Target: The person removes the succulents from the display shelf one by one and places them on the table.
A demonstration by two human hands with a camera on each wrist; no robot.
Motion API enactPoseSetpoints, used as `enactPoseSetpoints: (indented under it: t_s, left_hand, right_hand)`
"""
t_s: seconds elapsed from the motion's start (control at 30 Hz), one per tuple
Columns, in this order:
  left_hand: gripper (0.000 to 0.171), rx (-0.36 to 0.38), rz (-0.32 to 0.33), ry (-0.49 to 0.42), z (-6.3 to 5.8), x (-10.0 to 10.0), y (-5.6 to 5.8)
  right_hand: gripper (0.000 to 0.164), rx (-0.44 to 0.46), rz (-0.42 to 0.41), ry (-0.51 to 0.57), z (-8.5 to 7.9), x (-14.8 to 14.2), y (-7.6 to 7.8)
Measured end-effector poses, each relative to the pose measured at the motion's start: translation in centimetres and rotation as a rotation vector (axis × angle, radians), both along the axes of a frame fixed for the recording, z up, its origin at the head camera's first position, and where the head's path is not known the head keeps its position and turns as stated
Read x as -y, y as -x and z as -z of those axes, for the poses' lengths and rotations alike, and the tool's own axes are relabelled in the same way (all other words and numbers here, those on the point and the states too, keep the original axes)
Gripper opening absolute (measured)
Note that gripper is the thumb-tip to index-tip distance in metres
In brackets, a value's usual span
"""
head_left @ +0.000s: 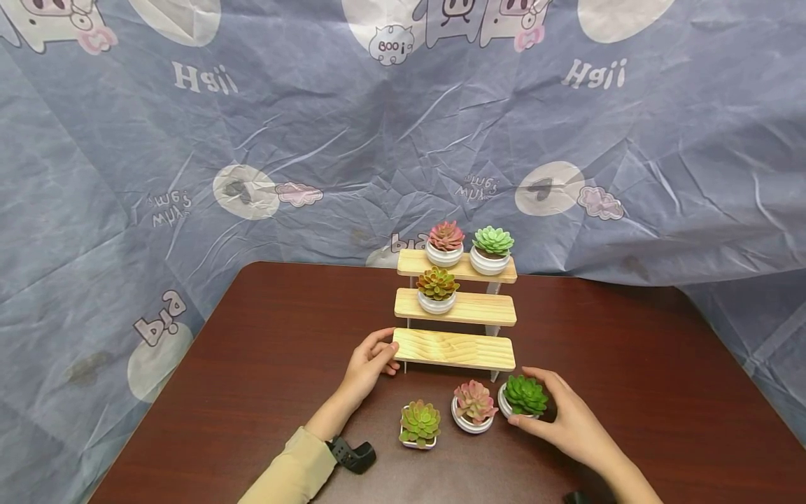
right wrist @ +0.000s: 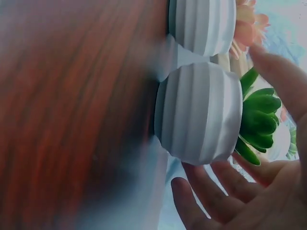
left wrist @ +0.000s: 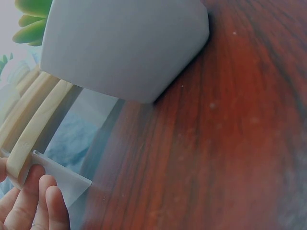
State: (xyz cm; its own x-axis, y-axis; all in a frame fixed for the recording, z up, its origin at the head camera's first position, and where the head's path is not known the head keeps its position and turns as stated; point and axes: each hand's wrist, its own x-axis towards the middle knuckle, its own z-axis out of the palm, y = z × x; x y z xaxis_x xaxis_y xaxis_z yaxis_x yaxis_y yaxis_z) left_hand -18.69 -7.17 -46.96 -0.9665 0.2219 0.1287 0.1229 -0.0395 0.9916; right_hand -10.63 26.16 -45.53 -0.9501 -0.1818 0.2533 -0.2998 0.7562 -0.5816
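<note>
Left hand [head_left: 371,358] pinches the near end of the lowest tier [head_left: 453,349], smooth pale-grained wood. Right hand [head_left: 560,413] spread around the green succulent [head_left: 526,396], its round white pot [right wrist: 199,115] between thumb and fingers; firm contact cannot be told. Judged step: grasping. Next move calls for closing evenly on the ridges, clear of the pink-leaved succulent [head_left: 476,402] just beyond the grip's mouth.
</note>
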Motion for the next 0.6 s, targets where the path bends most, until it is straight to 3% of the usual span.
enactPoseSetpoints:
  t_s: [0.27, 0.6]
  left_hand:
    - [0.040, -0.008, -0.003, -0.010, 0.3, -0.1, 0.2]
    - [0.040, 0.006, -0.003, 0.006, -0.3, -0.1, -0.2]
  right_hand:
    - [0.070, -0.038, -0.011, 0.017, -1.7, 0.3, 0.3]
    - [0.062, -0.065, -0.027, 0.044, -3.7, 1.4, 1.4]
